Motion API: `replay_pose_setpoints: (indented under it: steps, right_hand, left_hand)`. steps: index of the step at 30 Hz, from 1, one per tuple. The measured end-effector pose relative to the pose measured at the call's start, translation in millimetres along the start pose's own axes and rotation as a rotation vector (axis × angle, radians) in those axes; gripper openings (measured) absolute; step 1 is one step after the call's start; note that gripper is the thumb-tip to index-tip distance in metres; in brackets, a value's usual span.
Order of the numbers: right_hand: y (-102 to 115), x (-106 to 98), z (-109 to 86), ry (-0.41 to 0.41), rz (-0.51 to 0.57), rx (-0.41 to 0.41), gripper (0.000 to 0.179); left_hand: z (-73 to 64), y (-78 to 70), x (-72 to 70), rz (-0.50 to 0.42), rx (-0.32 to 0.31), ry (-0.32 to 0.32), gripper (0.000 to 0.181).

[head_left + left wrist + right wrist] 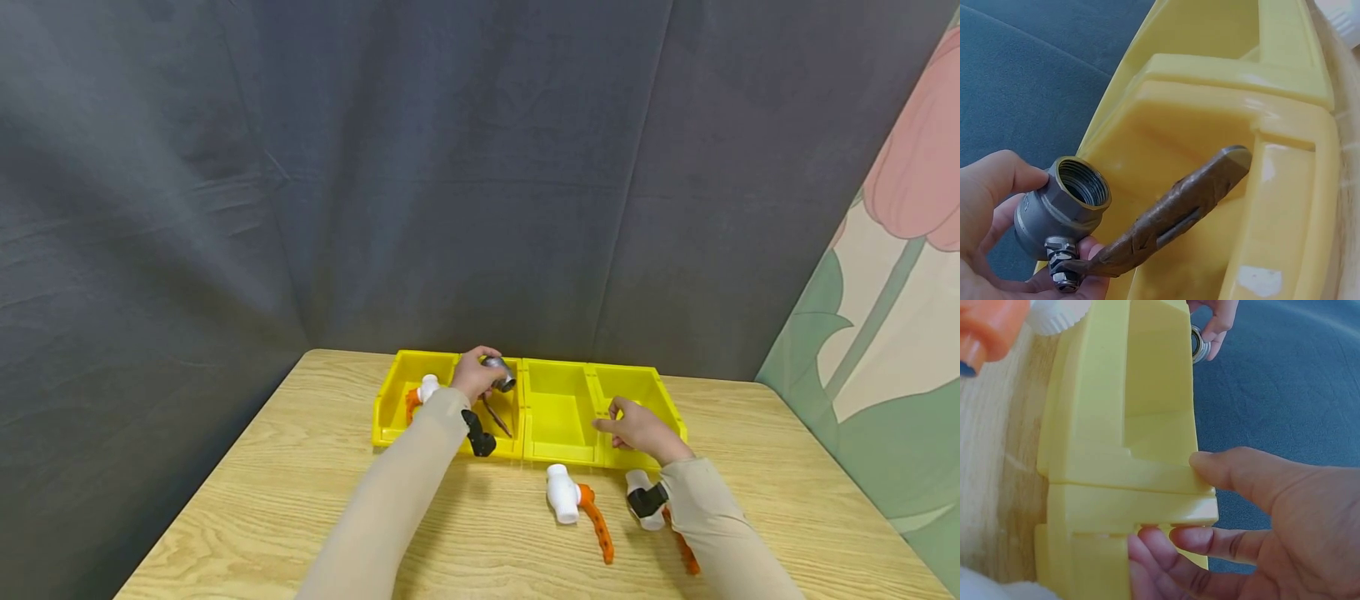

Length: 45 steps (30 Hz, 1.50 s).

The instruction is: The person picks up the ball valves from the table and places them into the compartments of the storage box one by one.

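Observation:
My left hand (pixel 472 377) grips a metal ball valve (pixel 1047 215) by its body, holding it over one of the yellow bins left of centre. The valve's threaded opening and brown lever handle (pixel 1169 215) show in the left wrist view, the lever slanting across that bin. My right hand (pixel 639 429) is at the two bins on the right. Its thumb (pixel 1222 465) lies on one side of their adjoining rims (pixel 1141 503) and its curled fingers on the other, pinching them.
In the leftmost bin (pixel 386 417) lies a white valve (pixel 428 387) with an orange handle. On the wooden table (pixel 285 500), in front of the bins, lie a white valve (pixel 562 496) with an orange lever and another (pixel 637 482) partly behind my right wrist. A dark curtain (pixel 465 183) hangs behind.

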State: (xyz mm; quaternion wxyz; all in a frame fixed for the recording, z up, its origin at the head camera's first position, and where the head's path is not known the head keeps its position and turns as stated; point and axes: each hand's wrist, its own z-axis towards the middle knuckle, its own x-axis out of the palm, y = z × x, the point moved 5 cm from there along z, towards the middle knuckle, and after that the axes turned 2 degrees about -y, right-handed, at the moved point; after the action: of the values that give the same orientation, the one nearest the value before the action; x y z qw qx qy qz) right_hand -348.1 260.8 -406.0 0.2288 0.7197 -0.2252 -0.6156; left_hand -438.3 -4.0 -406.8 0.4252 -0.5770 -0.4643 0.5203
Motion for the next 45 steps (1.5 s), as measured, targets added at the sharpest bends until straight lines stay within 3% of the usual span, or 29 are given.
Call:
replay_pose_setpoints:
  steps: [18,34,45]
  right_hand:
    - [1,0,-1.1,0.006,-0.010,0.017,0.029]
    - [0,2,-0.3,0.008,0.003,0.004,0.029]
    - [1,0,-0.5,0.004,-0.005,0.008,0.029]
  left_hand:
    - [-2.9,6.9,7.8,0.001,-0.016,0.015,0.038]
    - [-7.7,20.0,12.3,-0.104,-0.010,-0.028,0.039]
    - [-4.7,23.9,15.6,-0.142,-0.047,-0.039,0.041]
